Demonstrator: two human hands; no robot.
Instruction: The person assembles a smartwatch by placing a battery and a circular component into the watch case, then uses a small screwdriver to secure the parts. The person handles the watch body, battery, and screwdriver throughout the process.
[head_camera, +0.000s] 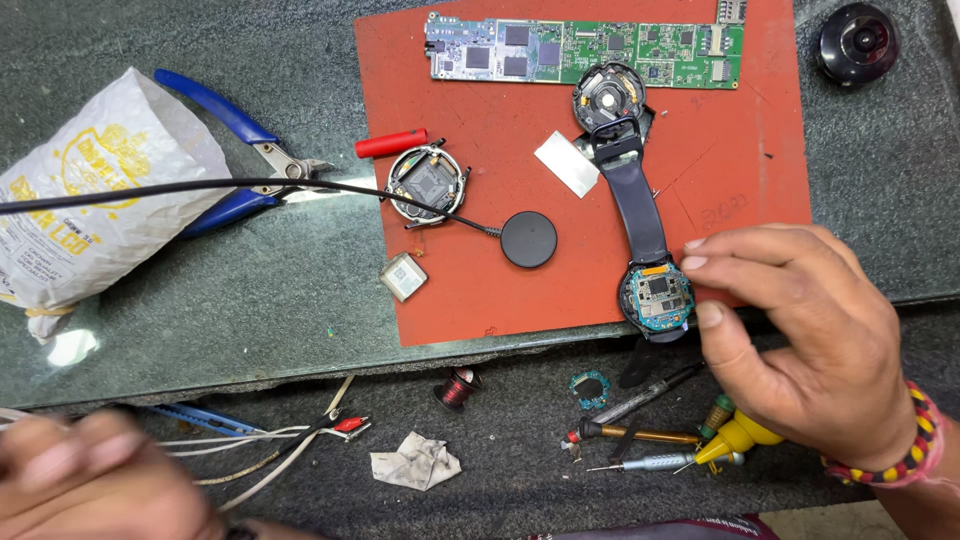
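the right hand (800, 340) pinches the opened round smartwatch body with its blue circuit board exposed (657, 297) at the near edge of the red rubber work mat (740, 140) – steadying it, it seems. the left hand (95, 480) is a blur low on the bench (200, 320); its grip cannot be told. a crumpled white paper bag with yellow print (85, 200) lies far left.

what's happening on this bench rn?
A person is working on opened smartwatches over a red mat. The right hand holds an open watch body at the mat's front edge, its circuit board exposed and a dark strap attached. The left hand is blurred at lower left, near some wires; I cannot tell if it holds anything. Also on the mat: a second opened watch case, a round black puck on a cable and a long green circuit board.
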